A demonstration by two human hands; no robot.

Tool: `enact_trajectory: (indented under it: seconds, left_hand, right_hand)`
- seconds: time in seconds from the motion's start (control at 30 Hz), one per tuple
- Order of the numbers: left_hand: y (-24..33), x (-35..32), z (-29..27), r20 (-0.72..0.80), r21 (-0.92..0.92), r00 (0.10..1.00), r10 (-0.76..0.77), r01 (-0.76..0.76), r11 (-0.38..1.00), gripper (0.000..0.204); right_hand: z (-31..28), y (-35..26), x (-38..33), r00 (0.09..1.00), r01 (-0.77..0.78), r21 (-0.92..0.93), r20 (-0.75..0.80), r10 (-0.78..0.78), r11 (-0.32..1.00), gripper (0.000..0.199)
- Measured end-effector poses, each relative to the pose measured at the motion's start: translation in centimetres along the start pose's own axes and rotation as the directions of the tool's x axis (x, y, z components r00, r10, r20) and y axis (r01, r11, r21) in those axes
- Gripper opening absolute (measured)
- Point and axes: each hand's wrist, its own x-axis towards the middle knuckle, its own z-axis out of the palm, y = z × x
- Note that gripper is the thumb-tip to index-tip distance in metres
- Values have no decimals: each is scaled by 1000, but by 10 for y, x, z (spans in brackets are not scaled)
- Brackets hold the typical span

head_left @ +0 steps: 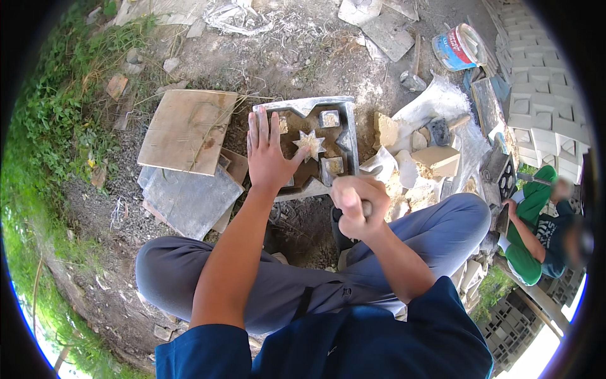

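Observation:
A square grey mould lies in front of my crossed legs. It has notched inner walls, a star-shaped core at its middle and small square blocks around the star. My left hand is spread over the mould's left side, fingers stretched toward its far edge and thumb near the star. Just off the near right corner, my right hand is a fist around a handle with a rounded end. Whatever tool that handle belongs to is hidden by the fist.
Left of the mould, a brown board rests on grey slabs. Plastic sheeting with broken tan pieces lies right. Beyond stands a blue and white bucket. A co-worker sits far right near stacked pale blocks.

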Motion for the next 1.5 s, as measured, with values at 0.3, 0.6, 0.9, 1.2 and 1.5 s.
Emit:
enact_trajectory:
  seconds: [0.3, 0.6, 0.9, 1.2, 1.5]
  left_hand:
    - [0, 1, 0, 1, 9, 1000, -7, 7, 1000, 106]
    - [7, 4, -4, -1, 3, 1000, -4, 4, 1000, 102]
    - [9, 3, -3, -24, 17, 1000, 15, -14, 1000, 102]
    - [7, 3, -3, -17, 24, 1000, 10, -10, 1000, 102]
    - [7, 5, -5, -22, 17, 1000, 13, -13, 1000, 102]
  right_hand:
    - [-11, -9, -11, 990, 137, 296, -56, -126, 945, 42]
    - [-27, -5, -17, 990, 133, 287, 11, -142, 949, 59]
    - [-74, -55, 3, 992, -123, 470, 94, 89, 874, 68]
    - [-74, -42, 5, 999, 23, 442, 20, -36, 897, 65]
    - [-45, -13, -15, 996, 68, 356, 23, -81, 932, 66]
